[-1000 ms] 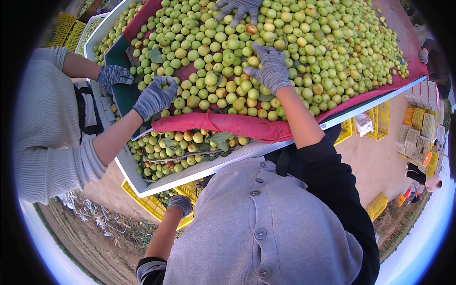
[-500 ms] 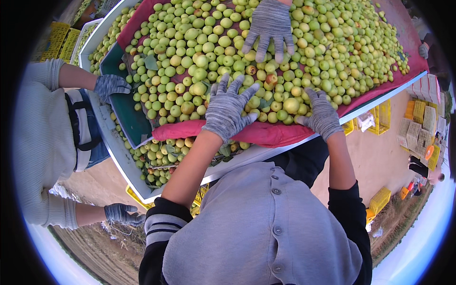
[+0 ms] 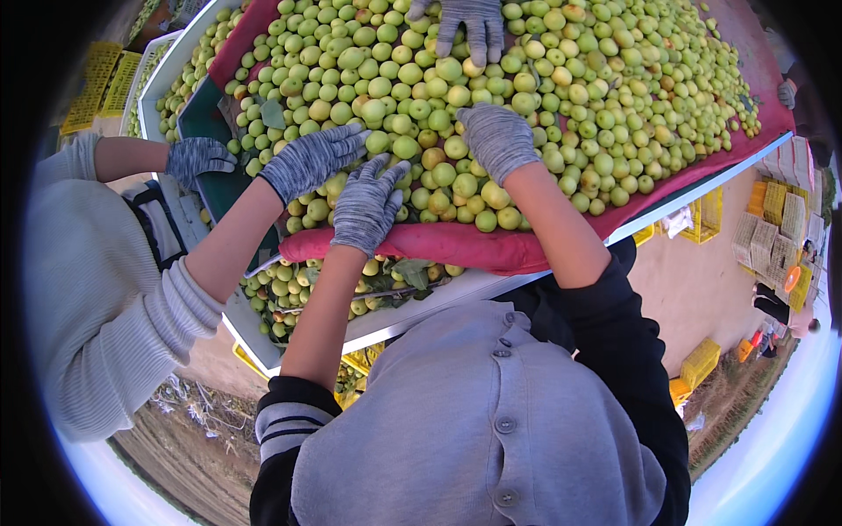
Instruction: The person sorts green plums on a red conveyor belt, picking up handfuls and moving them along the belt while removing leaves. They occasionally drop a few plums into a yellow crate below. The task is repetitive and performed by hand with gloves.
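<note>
A broad heap of small round yellow-green fruit [image 3: 596,114], some with brown or reddish patches, lies on a red cloth [image 3: 500,248]. Both my hands wear grey knit gloves. My left hand [image 3: 367,209] rests on the fruit by the cloth's rolled near edge, its fingers stretched out and holding nothing. Farther right and deeper over the heap, my right hand [image 3: 502,140] has curled fingers pressed down among the fruit; whatever is under them is hidden. Just left of my left hand, a co-worker's gloved hand [image 3: 316,159] reaches over the heap.
The co-worker's other hand [image 3: 200,159] is at a dark green divider [image 3: 224,188]. Another person's gloved hand [image 3: 469,31] lies on the heap at the far side. Below the cloth, more fruit and leaves [image 3: 412,272] fill the white-edged bin [image 3: 438,294]. Yellow crates [image 3: 702,366] stand on the ground at right.
My right hand has moved left and farther over the heap, its fingers curling. My left hand has shifted left and nearer. The co-worker's lower hand has come up onto the fruit; the far hand has drawn back.
</note>
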Tool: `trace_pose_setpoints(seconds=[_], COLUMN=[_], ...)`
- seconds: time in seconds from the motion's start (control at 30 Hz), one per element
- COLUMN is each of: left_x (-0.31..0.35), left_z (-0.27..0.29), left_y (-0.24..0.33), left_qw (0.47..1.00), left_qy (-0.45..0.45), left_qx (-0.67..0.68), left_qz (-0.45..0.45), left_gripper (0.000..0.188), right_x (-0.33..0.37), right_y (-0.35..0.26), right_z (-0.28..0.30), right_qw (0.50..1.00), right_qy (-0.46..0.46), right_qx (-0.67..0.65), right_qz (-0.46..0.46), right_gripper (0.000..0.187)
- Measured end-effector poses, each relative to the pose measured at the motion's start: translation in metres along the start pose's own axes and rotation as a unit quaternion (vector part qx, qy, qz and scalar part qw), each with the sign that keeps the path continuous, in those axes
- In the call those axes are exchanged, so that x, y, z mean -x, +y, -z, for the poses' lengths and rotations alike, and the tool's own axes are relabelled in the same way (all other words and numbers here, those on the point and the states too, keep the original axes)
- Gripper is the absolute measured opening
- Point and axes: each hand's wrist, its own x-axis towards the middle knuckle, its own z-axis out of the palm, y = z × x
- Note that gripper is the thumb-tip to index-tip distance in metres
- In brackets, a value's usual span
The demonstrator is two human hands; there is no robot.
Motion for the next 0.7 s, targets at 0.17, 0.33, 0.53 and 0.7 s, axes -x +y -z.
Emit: trace_pose_setpoints(seconds=[0.17,0.33,0.53,0.7], left_x=[0.004,-0.014,-0.022,-0.053], left_z=[0.002,-0.008,0.001,0.015], left_y=[0.009,0.045,0.04,0.019], left_qw=[0.998,0.987,0.993,0.978], left_qy=[0.067,0.067,0.057,0.132], left_qx=[-0.004,0.044,0.015,0.116], left_qz=[-0.021,-0.138,-0.106,-0.109], left_gripper=[0.048,0.047,0.038,0.026], right_x=[-0.03,-0.013,0.066,0.129], right_y=[0.0,0.007,0.06,0.065], right_z=[-0.007,0.005,0.01,-0.019], right_qw=[0.998,0.994,0.953,0.967], right_qy=[-0.046,-0.094,0.143,0.027], right_qx=[0.029,-0.024,-0.252,-0.226], right_qz=[0.037,0.056,-0.09,-0.119], right_gripper=[0.017,0.023,0.013,0.039])
